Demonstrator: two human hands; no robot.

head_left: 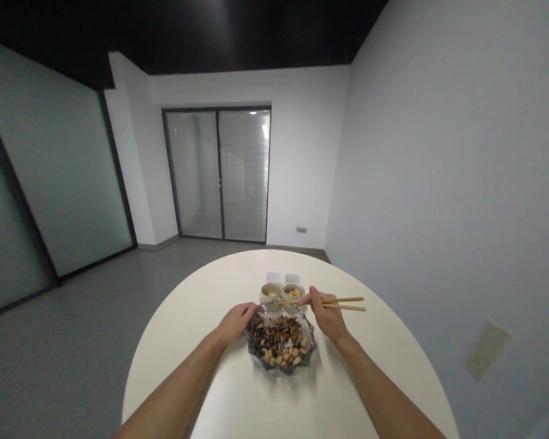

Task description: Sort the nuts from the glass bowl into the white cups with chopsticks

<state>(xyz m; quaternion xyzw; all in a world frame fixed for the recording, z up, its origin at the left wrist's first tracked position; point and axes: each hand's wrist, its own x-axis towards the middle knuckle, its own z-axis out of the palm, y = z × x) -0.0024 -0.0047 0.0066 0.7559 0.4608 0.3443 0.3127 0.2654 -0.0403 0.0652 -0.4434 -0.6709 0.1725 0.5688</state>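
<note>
A glass bowl of mixed nuts and seeds sits on the round white table in front of me. My left hand rests against the bowl's left rim, fingers curled on it. My right hand is closed on a pair of wooden chopsticks; their tips reach left over two small round cups. One cup looks pale inside, the other cup holds a few nuts. Whether the tips pinch anything is too small to tell.
Two small white containers stand behind the cups near the table's far edge. A white wall runs close along the right. Grey floor and glass sliding doors lie beyond the table.
</note>
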